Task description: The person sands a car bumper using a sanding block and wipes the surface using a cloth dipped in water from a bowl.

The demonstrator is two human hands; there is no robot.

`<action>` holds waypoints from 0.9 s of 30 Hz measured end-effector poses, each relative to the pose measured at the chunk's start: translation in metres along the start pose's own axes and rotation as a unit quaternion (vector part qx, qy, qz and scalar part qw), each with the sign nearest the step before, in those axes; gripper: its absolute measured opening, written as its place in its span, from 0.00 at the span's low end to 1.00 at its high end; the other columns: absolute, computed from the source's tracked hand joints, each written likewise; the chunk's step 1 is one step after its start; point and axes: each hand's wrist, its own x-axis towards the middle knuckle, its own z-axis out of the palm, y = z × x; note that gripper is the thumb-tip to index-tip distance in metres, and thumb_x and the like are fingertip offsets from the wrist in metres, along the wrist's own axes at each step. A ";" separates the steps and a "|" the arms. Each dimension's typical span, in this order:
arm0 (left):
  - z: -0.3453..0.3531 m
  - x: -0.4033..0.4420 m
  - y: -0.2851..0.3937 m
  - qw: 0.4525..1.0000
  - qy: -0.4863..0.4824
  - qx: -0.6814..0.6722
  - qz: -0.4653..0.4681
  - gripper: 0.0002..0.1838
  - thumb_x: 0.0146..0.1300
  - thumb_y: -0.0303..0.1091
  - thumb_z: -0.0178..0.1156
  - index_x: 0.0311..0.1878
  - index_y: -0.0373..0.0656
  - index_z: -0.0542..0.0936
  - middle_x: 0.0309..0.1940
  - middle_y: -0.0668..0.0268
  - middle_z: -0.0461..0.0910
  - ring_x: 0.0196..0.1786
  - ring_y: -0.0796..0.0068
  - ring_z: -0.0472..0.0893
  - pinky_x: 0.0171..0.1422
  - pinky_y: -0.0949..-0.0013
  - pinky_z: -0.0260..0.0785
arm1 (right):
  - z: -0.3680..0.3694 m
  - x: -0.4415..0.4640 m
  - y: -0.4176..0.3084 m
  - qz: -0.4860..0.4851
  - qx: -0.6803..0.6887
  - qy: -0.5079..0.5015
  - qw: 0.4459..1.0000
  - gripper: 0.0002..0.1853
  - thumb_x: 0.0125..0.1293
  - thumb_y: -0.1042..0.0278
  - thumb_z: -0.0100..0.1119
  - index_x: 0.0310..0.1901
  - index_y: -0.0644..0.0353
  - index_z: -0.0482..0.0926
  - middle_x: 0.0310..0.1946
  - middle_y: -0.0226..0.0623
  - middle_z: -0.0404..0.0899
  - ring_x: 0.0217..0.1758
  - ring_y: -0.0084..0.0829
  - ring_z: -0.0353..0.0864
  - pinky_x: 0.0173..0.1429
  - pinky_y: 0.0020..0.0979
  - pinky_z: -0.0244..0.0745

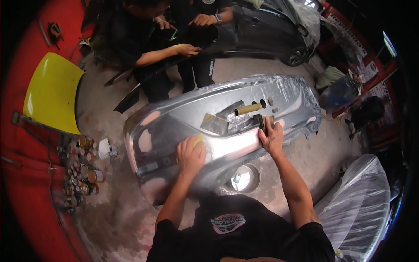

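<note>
A grey car body panel (174, 122) with pinkish filler patches lies in front of me. My left hand (191, 155) rests on its left part, fingers curled over a small yellow pad (198, 139), mostly hidden beneath them. Near the panel's middle, my right hand (273, 139) grips a dark, flat block (262, 125) that looks like a sanding block; a brownish piece shows beside the fingers. Just beyond that hand lie a cardboard tube (248, 109) and a crumpled grey sheet (233, 115). A folded brownish sheet of sandpaper (214, 125) lies between my hands.
A round metal basin (245, 178) stands on the floor below the panel. Several paint cans (95, 176) crowd the left, near a yellow panel (52, 94). Two people (131, 43) work beyond, beside a dark car (266, 37). Plastic sheeting (358, 209) covers something at right.
</note>
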 end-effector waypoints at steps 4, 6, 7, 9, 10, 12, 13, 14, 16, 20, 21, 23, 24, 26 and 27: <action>0.002 -0.002 -0.001 1.000 0.004 0.006 0.003 0.14 0.62 0.31 0.73 0.51 0.42 0.88 0.60 0.57 0.83 0.65 0.49 0.81 0.71 0.45 0.70 | -0.005 0.001 -0.004 0.002 -0.002 0.000 1.000 0.39 0.69 0.41 0.69 0.75 0.57 0.81 0.44 0.51 0.73 0.49 0.53 0.75 0.54 0.51 0.72; 0.002 -0.003 -0.001 1.000 0.006 0.007 0.005 0.14 0.62 0.31 0.73 0.51 0.43 0.88 0.60 0.57 0.83 0.66 0.49 0.81 0.71 0.45 0.70 | -0.003 0.001 -0.003 -0.002 -0.003 0.001 1.000 0.39 0.68 0.42 0.70 0.75 0.58 0.81 0.43 0.51 0.73 0.48 0.53 0.75 0.54 0.51 0.72; 0.002 -0.002 -0.001 1.000 0.006 0.009 0.004 0.14 0.61 0.31 0.73 0.51 0.43 0.88 0.60 0.58 0.84 0.66 0.50 0.81 0.71 0.45 0.70 | -0.004 0.001 -0.003 -0.002 -0.004 0.003 1.000 0.39 0.68 0.42 0.70 0.75 0.58 0.81 0.43 0.51 0.73 0.48 0.53 0.75 0.54 0.51 0.72; 0.001 -0.001 0.000 1.000 0.009 0.008 0.007 0.14 0.61 0.31 0.72 0.51 0.43 0.88 0.60 0.58 0.84 0.66 0.50 0.81 0.71 0.46 0.70 | -0.004 0.001 -0.003 -0.004 0.000 0.006 1.000 0.39 0.68 0.42 0.70 0.75 0.59 0.81 0.43 0.50 0.73 0.48 0.53 0.75 0.54 0.51 0.72; 0.000 -0.001 0.001 1.000 0.009 0.008 0.007 0.14 0.61 0.31 0.72 0.51 0.43 0.88 0.60 0.58 0.84 0.66 0.50 0.81 0.71 0.46 0.70 | -0.003 0.000 -0.003 -0.004 -0.001 0.005 1.000 0.39 0.68 0.42 0.70 0.75 0.59 0.81 0.43 0.50 0.73 0.48 0.53 0.75 0.54 0.51 0.72; -0.001 0.000 0.002 1.000 0.006 0.009 0.005 0.14 0.61 0.31 0.72 0.51 0.43 0.88 0.60 0.59 0.84 0.66 0.51 0.81 0.71 0.46 0.70 | -0.001 -0.001 -0.002 -0.009 -0.003 0.013 1.000 0.39 0.68 0.43 0.70 0.75 0.58 0.81 0.43 0.50 0.73 0.48 0.52 0.75 0.54 0.51 0.73; -0.001 0.000 0.001 1.000 0.004 0.010 0.003 0.14 0.61 0.31 0.72 0.50 0.43 0.88 0.60 0.59 0.84 0.66 0.51 0.81 0.71 0.46 0.71 | -0.002 -0.001 -0.003 -0.010 -0.003 0.012 1.000 0.39 0.68 0.43 0.70 0.75 0.58 0.81 0.43 0.50 0.73 0.48 0.52 0.75 0.54 0.51 0.73; -0.001 -0.001 0.001 1.000 0.003 0.010 0.002 0.14 0.61 0.31 0.72 0.50 0.43 0.88 0.60 0.59 0.84 0.66 0.51 0.81 0.71 0.46 0.71 | -0.002 -0.001 -0.003 -0.007 -0.002 0.007 1.000 0.39 0.68 0.43 0.70 0.75 0.58 0.80 0.43 0.50 0.73 0.49 0.52 0.75 0.54 0.51 0.73; -0.001 -0.001 0.001 1.000 0.004 0.008 0.005 0.14 0.61 0.30 0.72 0.50 0.43 0.88 0.59 0.59 0.84 0.65 0.51 0.81 0.71 0.47 0.71 | -0.003 0.000 -0.003 -0.005 -0.002 0.002 1.000 0.39 0.68 0.43 0.70 0.75 0.57 0.80 0.44 0.50 0.73 0.49 0.52 0.75 0.54 0.51 0.73; -0.001 -0.001 0.001 1.000 0.009 0.006 0.005 0.14 0.61 0.31 0.72 0.50 0.43 0.87 0.59 0.59 0.84 0.65 0.51 0.81 0.70 0.47 0.71 | -0.003 -0.001 -0.002 -0.007 0.002 0.002 1.000 0.39 0.68 0.44 0.71 0.76 0.56 0.80 0.44 0.50 0.73 0.49 0.53 0.75 0.54 0.51 0.73; 0.000 -0.001 0.000 1.000 0.010 0.007 0.006 0.13 0.61 0.31 0.72 0.50 0.43 0.87 0.59 0.58 0.84 0.65 0.51 0.81 0.70 0.46 0.71 | -0.002 -0.001 -0.002 -0.007 0.002 0.003 1.000 0.39 0.68 0.44 0.71 0.76 0.56 0.79 0.44 0.50 0.73 0.49 0.53 0.75 0.54 0.51 0.73; 0.000 -0.002 0.000 1.000 0.011 0.007 0.008 0.13 0.61 0.31 0.72 0.49 0.43 0.87 0.59 0.58 0.84 0.64 0.51 0.82 0.70 0.46 0.71 | -0.002 -0.001 -0.002 -0.006 0.002 0.002 1.000 0.39 0.68 0.44 0.70 0.76 0.56 0.79 0.44 0.50 0.73 0.49 0.53 0.75 0.54 0.51 0.73; 0.000 -0.002 -0.001 1.000 0.010 0.007 0.008 0.13 0.61 0.31 0.73 0.49 0.43 0.87 0.59 0.58 0.84 0.64 0.50 0.82 0.70 0.46 0.71 | -0.002 -0.001 -0.002 -0.005 0.003 0.003 1.000 0.39 0.68 0.43 0.70 0.76 0.55 0.80 0.44 0.51 0.73 0.49 0.53 0.75 0.54 0.51 0.73; 0.001 -0.002 -0.001 1.000 0.010 0.008 0.008 0.13 0.61 0.31 0.73 0.49 0.43 0.87 0.59 0.58 0.84 0.64 0.50 0.82 0.70 0.46 0.71 | -0.002 -0.001 -0.003 -0.003 0.003 0.000 1.000 0.39 0.69 0.43 0.70 0.76 0.55 0.80 0.44 0.51 0.73 0.49 0.53 0.75 0.54 0.51 0.73; 0.001 -0.002 -0.002 1.000 0.010 0.008 0.008 0.13 0.61 0.31 0.73 0.49 0.43 0.87 0.59 0.58 0.84 0.64 0.50 0.82 0.70 0.46 0.71 | -0.002 -0.001 -0.003 -0.001 0.004 -0.002 1.000 0.39 0.69 0.43 0.70 0.76 0.55 0.80 0.44 0.51 0.73 0.49 0.53 0.75 0.54 0.51 0.73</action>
